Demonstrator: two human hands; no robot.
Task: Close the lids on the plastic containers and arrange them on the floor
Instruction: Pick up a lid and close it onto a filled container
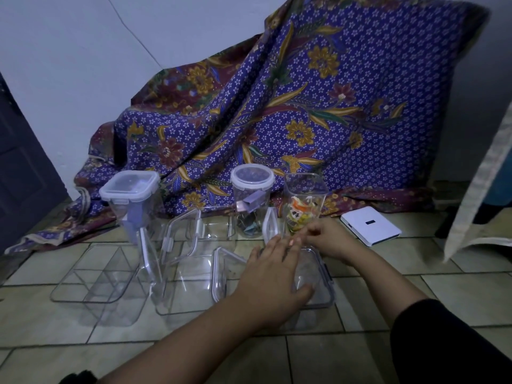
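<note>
- The floor (457,286) is laid with pale rectangular tiles and dark grout lines; a plain white wall (83,65) fills the upper left of the frame.
- A purple floral cloth (318,106) is draped across the upper centre, its hem spread onto the tiles.
- A dark door (22,162) is seen at the left edge, and a pale fabric strip (484,176) hangs at the right edge.
- Clear plastic containers are grouped mid-frame: a tall square jar (130,200) with its lid on at centre left, a round jar (250,200) with a lid on, and an open square jar (303,203) holding colourful wrappers.
- A divided tray (91,275) lies at lower left, beside an open box (185,275) with a lid leaned against it.
- The low box (318,278) is set at centre, with its lid on top.
- The left hand (274,275) is laid flat on that lid, fingers spread.
- The right hand (332,239) is held at the lid's far edge, fingers curled; what they grip cannot be told.
- A white flat device (371,225) lies at centre right.
</note>
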